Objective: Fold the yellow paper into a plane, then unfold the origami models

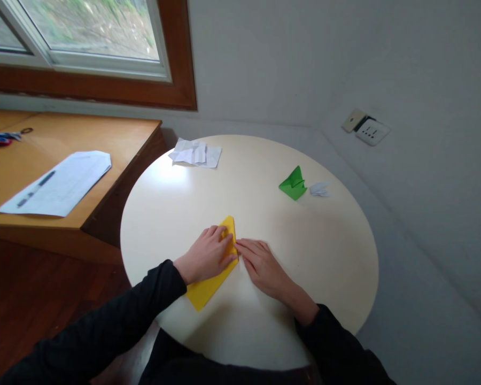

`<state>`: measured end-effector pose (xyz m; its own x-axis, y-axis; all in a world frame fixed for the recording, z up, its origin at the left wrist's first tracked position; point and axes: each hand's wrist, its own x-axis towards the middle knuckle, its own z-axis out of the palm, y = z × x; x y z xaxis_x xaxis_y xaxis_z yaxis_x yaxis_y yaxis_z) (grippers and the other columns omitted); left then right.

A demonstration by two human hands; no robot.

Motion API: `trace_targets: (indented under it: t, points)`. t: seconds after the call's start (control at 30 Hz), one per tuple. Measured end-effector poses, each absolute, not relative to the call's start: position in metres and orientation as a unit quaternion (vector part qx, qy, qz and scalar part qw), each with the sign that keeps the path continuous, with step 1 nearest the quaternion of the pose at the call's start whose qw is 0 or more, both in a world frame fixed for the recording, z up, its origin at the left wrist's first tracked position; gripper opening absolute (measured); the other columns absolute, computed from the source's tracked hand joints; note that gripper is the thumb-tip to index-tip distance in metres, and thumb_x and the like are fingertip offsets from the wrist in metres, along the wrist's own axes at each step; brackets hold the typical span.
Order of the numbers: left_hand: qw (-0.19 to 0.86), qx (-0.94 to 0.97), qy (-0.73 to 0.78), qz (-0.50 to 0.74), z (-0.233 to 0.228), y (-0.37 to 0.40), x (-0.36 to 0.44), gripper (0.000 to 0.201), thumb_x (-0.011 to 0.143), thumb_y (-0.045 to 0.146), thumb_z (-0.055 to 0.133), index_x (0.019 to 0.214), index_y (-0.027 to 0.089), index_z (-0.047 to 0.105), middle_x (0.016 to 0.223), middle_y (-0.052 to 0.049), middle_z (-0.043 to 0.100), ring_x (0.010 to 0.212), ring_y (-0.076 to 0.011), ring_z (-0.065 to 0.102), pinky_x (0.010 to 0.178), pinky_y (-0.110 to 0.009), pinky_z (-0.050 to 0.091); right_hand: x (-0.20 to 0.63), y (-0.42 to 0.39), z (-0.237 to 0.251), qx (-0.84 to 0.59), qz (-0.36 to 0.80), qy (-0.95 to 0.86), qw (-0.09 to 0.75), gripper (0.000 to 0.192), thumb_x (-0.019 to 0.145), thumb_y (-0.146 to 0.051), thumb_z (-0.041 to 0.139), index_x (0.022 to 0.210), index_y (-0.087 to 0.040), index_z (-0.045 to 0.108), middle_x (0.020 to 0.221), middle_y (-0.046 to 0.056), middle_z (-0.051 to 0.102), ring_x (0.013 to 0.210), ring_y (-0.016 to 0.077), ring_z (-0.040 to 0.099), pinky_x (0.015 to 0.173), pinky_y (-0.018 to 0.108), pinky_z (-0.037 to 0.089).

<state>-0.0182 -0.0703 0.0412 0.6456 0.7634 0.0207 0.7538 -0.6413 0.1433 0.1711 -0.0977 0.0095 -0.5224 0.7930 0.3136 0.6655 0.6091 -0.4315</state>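
Note:
A folded yellow paper (208, 287) lies flat on the round cream table (328, 251), near its front edge. My left hand (206, 255) rests palm down on top of the paper and covers its middle. My right hand (262, 264) lies flat on the table just to the right, with its fingertips touching the paper's right edge. Neither hand grips the sheet; both press on it. Black sleeves cover both forearms.
A green folded paper figure (293, 184) and a small white one (319, 188) sit at the table's far right. Crumpled white paper (195, 153) lies at the far edge. A wooden desk (116, 140) to the left holds a printed sheet (58, 184).

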Motion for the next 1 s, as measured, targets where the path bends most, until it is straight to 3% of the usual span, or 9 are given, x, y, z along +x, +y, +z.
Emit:
trace_targets:
  t: [0.1, 0.17, 0.33, 0.63, 0.8, 0.9, 1.0]
  points:
    - [0.083, 0.898, 0.430, 0.040, 0.037, -0.088, -0.019, 0.072, 0.080, 0.060, 0.048, 0.128, 0.007, 0.043, 0.133, -0.025, 0.043, 0.127, -0.0374, 0.037, 0.103, -0.053, 0.031, 0.171, -0.095, 0.009, -0.414, 0.130, -0.866, 0.249, 0.035, 0.086, -0.009, 0.042, 0.115, -0.019, 0.058, 0.113, 0.010, 0.063, 0.106, 0.0209, 0.055, 0.091, 0.041, 0.043]
    - [0.101, 0.892, 0.439, 0.030, 0.033, -0.095, -0.022, 0.078, 0.078, 0.059, 0.052, 0.133, 0.006, 0.036, 0.138, -0.027, 0.036, 0.133, -0.0392, 0.027, 0.105, -0.057, 0.026, 0.171, -0.091, 0.009, -0.404, 0.123, -0.871, 0.252, 0.033, 0.084, -0.009, 0.045, 0.113, -0.020, 0.059, 0.112, 0.010, 0.062, 0.107, 0.0215, 0.055, 0.091, 0.041, 0.043]
    - [0.165, 0.883, 0.438, 0.044, 0.031, -0.101, -0.027, 0.058, 0.084, 0.035, 0.047, 0.134, 0.009, 0.033, 0.143, -0.024, 0.030, 0.138, -0.0347, 0.019, 0.108, -0.054, 0.024, 0.172, -0.082, 0.008, -0.376, 0.111, -0.884, 0.254, 0.028, 0.081, -0.010, 0.054, 0.106, -0.020, 0.060, 0.112, 0.009, 0.062, 0.107, 0.0222, 0.054, 0.090, 0.041, 0.043]
    - [0.302, 0.858, 0.412, 0.053, 0.046, -0.094, -0.034, 0.048, 0.087, 0.020, 0.034, 0.134, 0.016, 0.032, 0.143, -0.013, 0.037, 0.140, -0.0248, 0.016, 0.113, -0.049, 0.018, 0.168, -0.073, 0.016, -0.328, 0.087, -0.904, 0.259, 0.014, 0.084, -0.017, 0.059, 0.096, -0.021, 0.063, 0.108, 0.006, 0.064, 0.106, 0.0197, 0.055, 0.088, 0.036, 0.041]
    - [0.327, 0.845, 0.418, 0.067, 0.051, -0.099, -0.045, 0.053, 0.083, 0.015, 0.037, 0.135, 0.019, 0.031, 0.142, -0.009, 0.040, 0.136, -0.0216, 0.028, 0.113, -0.046, 0.020, 0.161, -0.066, 0.013, -0.310, 0.103, -0.909, 0.257, 0.010, 0.086, -0.015, 0.057, 0.082, -0.020, 0.064, 0.093, 0.002, 0.070, 0.090, 0.0148, 0.061, 0.081, 0.031, 0.041]
    - [0.315, 0.841, 0.431, 0.086, 0.049, -0.109, -0.060, 0.043, 0.083, 0.016, 0.040, 0.125, 0.021, 0.045, 0.133, -0.007, 0.051, 0.125, -0.0198, 0.045, 0.112, -0.044, 0.023, 0.159, -0.064, 0.012, -0.322, 0.112, -0.907, 0.247, 0.011, 0.086, -0.015, 0.056, 0.081, -0.020, 0.064, 0.089, 0.002, 0.070, 0.087, 0.0152, 0.062, 0.081, 0.031, 0.042]
    - [0.301, 0.816, 0.471, 0.146, 0.042, -0.119, -0.077, 0.027, 0.086, 0.022, 0.041, 0.106, 0.021, 0.059, 0.118, -0.006, 0.063, 0.109, -0.0193, 0.058, 0.104, -0.041, 0.036, 0.158, -0.062, 0.012, -0.337, 0.129, -0.900, 0.245, 0.012, 0.087, -0.016, 0.055, 0.081, -0.020, 0.063, 0.085, 0.002, 0.070, 0.085, 0.0164, 0.062, 0.080, 0.032, 0.042]
